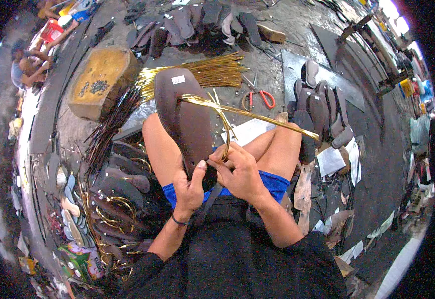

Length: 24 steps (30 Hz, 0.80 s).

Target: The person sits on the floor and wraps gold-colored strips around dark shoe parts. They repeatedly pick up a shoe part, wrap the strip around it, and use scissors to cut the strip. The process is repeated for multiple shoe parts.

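Note:
A dark brown sandal sole (183,117) with a small white label near its far end stands tilted over my lap. My left hand (190,189) grips its near end, thumb pressed on the upper face. Shiny gold straps (250,113) come out of the sole near its far part and stretch to the right. One gold strap curves back to my right hand (237,172), which pinches its end between thumb and fingers close to the sole's near edge. Whether that end has entered the sole is hidden by my fingers.
Beyond the sole lie bundled gold straps (217,70) and red-handled scissors (260,99). A wooden block (103,82) holding small dark bits stands left. Dark soles lie in piles left (123,187), right (322,107) and far (192,22). Another person (28,65) sits far left.

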Each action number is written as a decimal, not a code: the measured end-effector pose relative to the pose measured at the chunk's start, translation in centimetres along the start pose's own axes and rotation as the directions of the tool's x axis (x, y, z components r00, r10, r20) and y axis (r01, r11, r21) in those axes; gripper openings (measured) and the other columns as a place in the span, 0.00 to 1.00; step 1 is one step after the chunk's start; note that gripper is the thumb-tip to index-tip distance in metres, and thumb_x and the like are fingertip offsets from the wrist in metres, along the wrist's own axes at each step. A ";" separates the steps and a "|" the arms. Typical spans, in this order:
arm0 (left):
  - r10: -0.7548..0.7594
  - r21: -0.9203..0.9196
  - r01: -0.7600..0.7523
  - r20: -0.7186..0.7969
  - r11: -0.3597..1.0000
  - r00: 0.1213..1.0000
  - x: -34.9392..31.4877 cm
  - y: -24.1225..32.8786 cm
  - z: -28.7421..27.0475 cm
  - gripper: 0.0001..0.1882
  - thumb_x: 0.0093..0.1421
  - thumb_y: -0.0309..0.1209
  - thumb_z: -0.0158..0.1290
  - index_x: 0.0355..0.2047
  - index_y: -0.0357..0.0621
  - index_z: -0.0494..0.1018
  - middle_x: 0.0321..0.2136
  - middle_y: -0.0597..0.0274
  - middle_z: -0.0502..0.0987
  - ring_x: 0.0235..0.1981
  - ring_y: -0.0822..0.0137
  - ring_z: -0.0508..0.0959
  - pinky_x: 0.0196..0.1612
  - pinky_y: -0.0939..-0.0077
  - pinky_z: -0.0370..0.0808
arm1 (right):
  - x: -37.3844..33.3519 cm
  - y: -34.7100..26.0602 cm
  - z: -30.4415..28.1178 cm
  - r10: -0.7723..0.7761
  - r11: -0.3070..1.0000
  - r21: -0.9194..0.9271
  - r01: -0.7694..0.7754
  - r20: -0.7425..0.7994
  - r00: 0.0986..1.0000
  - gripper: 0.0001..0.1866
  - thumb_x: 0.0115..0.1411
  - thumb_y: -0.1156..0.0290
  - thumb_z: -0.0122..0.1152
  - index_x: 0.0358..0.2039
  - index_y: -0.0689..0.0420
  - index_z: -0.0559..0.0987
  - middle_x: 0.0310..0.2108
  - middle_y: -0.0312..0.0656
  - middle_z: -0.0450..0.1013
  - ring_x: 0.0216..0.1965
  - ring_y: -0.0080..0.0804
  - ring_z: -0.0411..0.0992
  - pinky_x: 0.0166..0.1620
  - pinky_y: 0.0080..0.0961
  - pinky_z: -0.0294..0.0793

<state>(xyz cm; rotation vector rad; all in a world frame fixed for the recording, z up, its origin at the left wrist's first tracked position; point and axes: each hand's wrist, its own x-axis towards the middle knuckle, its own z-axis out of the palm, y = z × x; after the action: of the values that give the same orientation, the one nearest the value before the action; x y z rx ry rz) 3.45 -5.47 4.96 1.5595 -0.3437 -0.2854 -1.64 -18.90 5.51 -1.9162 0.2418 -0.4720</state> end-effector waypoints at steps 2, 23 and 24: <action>-0.066 -0.049 0.067 0.029 0.997 0.997 -0.3 -1.3 -0.7 0.16 0.64 0.25 0.50 0.52 0.33 0.68 0.43 0.59 0.77 0.42 0.70 0.75 0.49 0.75 0.72 | 0.4 -0.5 -0.7 0.187 0.975 0.108 -0.196 0.091 0.978 0.04 0.58 0.75 0.63 0.32 0.61 0.79 0.30 0.47 0.77 0.33 0.42 0.78 0.37 0.32 0.77; -0.198 -0.084 0.205 0.080 0.975 0.977 0.3 -1.2 -0.8 0.19 0.64 0.24 0.47 0.55 0.34 0.63 0.45 0.57 0.75 0.45 0.68 0.74 0.52 0.74 0.71 | 0.2 0.4 1.0 0.019 0.995 -0.094 -0.022 -0.037 0.999 0.08 0.57 0.74 0.65 0.31 0.64 0.76 0.29 0.49 0.74 0.30 0.42 0.76 0.33 0.32 0.76; -0.218 -0.060 0.225 0.107 0.972 0.970 0.2 -1.5 -1.2 0.19 0.64 0.24 0.47 0.55 0.34 0.63 0.45 0.57 0.75 0.45 0.68 0.74 0.52 0.74 0.71 | 0.4 0.8 0.4 0.080 0.997 0.007 -0.081 0.029 0.996 0.08 0.57 0.73 0.65 0.29 0.63 0.75 0.28 0.49 0.73 0.30 0.45 0.75 0.33 0.34 0.75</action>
<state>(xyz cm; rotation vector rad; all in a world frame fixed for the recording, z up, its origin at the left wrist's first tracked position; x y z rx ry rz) 4.17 -4.49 3.44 1.5172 -0.2330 -0.5456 -1.05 -19.00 4.72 -1.8961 0.2967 -0.3908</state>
